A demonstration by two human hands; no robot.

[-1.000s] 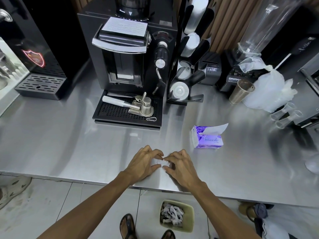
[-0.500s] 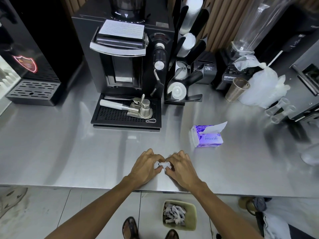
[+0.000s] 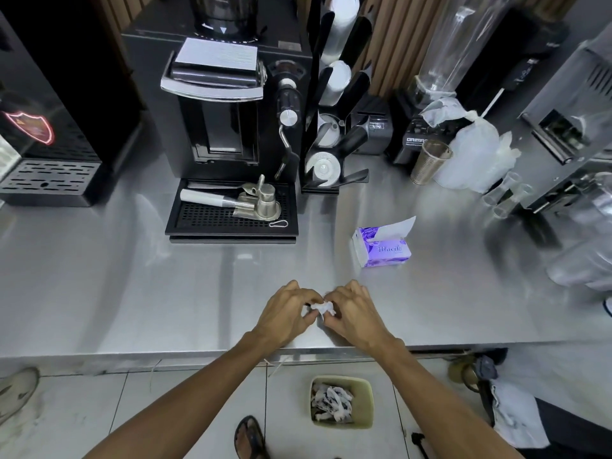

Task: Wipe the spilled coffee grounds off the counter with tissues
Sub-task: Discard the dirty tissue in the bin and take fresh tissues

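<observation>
A small crumpled white tissue (image 3: 322,307) sits between my two hands near the front edge of the steel counter (image 3: 132,293). My left hand (image 3: 287,312) and my right hand (image 3: 351,312) both pinch it with curled fingers, bunching it into a wad. A dark speck shows at the wad's left edge. A purple tissue box (image 3: 381,248) with one sheet sticking up lies on the counter behind and to the right of my hands. No loose coffee grounds are visible on the counter.
A black coffee machine (image 3: 215,120) with a drip tray (image 3: 231,217) holding a portafilter stands at the back. A cup dispenser (image 3: 331,127), a metal cup (image 3: 429,162) and plastic bags (image 3: 473,160) are at back right. A bin (image 3: 341,402) with used tissues sits on the floor below.
The tissue, flat under my fingers a second ago, is now gathered into a raised wad between both hands. The view shifted slightly.
</observation>
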